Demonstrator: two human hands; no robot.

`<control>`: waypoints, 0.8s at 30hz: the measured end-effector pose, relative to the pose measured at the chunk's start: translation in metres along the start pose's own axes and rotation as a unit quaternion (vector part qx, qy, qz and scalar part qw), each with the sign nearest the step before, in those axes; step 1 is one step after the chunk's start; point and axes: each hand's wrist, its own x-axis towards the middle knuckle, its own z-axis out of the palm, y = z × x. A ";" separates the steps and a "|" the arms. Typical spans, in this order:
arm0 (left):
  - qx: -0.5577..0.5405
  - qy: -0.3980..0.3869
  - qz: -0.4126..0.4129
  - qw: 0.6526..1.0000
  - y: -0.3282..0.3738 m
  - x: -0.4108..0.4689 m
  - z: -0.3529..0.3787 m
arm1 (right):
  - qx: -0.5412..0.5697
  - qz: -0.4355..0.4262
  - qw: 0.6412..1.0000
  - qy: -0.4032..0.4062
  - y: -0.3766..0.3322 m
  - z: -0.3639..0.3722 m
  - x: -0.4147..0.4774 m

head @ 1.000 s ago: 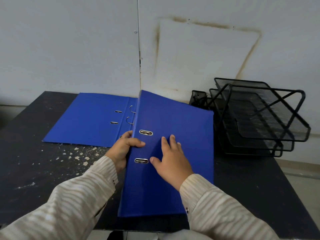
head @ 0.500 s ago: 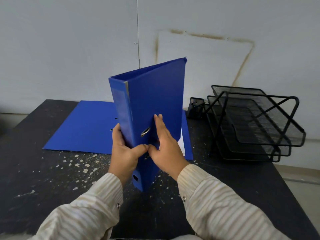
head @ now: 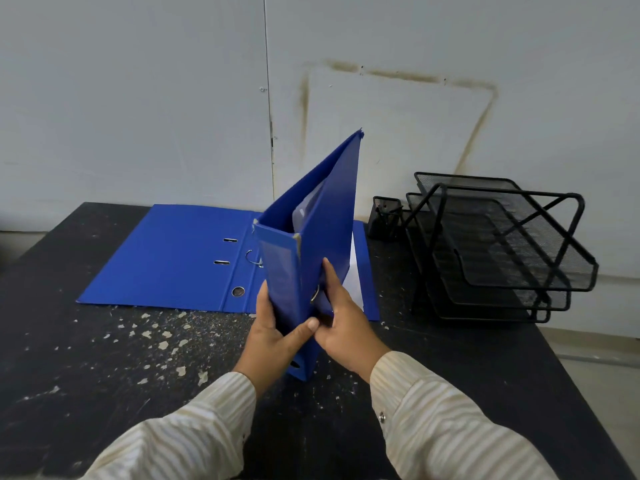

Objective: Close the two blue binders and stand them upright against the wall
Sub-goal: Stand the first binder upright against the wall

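Fig.: my L hand grips spine of closed binder; R hand pressed flat on cover, fingers straight. Binder upright over worktop, short of wall. Squeeze covers shut, set down square.

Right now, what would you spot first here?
A blue ring binder is held upright in the middle, the left hand gripping its spine and the right hand pressing its cover. Behind it a second blue binder lies open flat, and a black wire-mesh tray stack stands on the right.
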 end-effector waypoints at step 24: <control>0.015 -0.296 -0.176 0.939 0.006 0.036 0.003 | 0.133 0.181 0.973 -0.059 0.008 -0.026 -0.013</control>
